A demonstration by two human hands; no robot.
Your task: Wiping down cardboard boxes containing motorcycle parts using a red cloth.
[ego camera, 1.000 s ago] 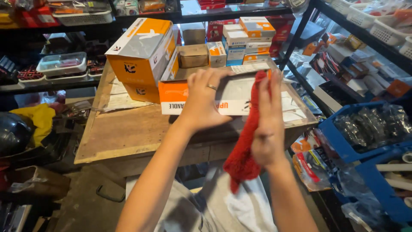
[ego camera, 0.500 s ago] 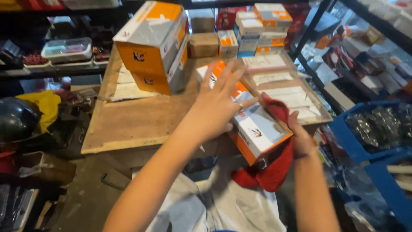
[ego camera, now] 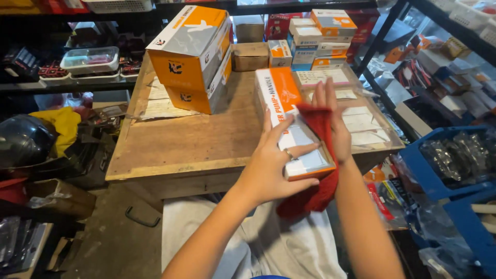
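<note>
- Nearest the camera, the left hand [ego camera: 276, 163] lies spread flat on the near end of the orange-and-white box [ego camera: 290, 120], fingers splayed wide over its pale top, a ring on one finger, thumb down at the near corner.
- Right beside it, the right hand [ego camera: 333, 121] presses a red cloth [ego camera: 316, 155] against the box's right side, fingers straight and pointing away, palm flat on the cloth rather than curled round it.
- The cloth bunches along that edge and hangs down past the box's near end, below the counter's [ego camera: 191, 142] front lip.
- The box itself sits long and narrow on the wooden counter, near end right at the front edge, far end pointing at the shelves.
- Just right of the box and touching distance from the right hand, a clear plastic tray [ego camera: 356, 111] of paper-labelled items.
- Further back on the left, two big orange boxes [ego camera: 194, 54] stacked, the top one askew.
- Behind them, a small brown carton [ego camera: 250, 56], then a pile of small coloured boxes [ego camera: 318, 39] against the dark shelving.
- Off to the far left, a black helmet [ego camera: 23, 139] beside a yellow cloth [ego camera: 64, 124].
</note>
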